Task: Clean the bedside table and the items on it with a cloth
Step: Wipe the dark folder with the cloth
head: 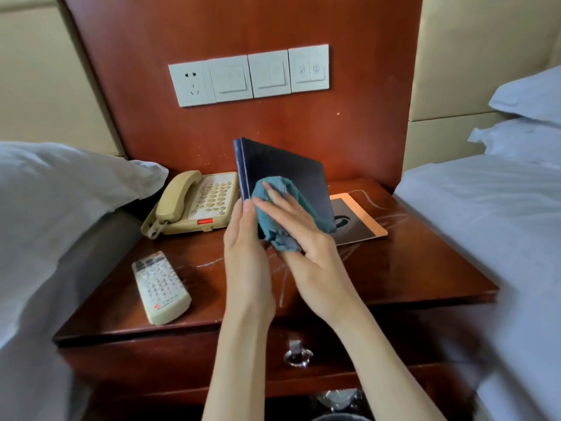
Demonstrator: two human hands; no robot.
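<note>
Left hand grips folder edge, upright over table. Right hand presses cloth flat vs cover, fingers spread.

The rightmost wall switch plate bears a hand-drawn circled "2" on each of its two rockers, while markings on the phone and remote are too blurred to read.

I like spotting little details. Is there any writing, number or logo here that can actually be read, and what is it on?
"2" and "2", handwritten and circled: on the rightmost wall switch.
Remote control: red logo and key labels, too blurred to read.
Telephone: keypad markings too small to read.
Dark folder: no text visible.
</note>
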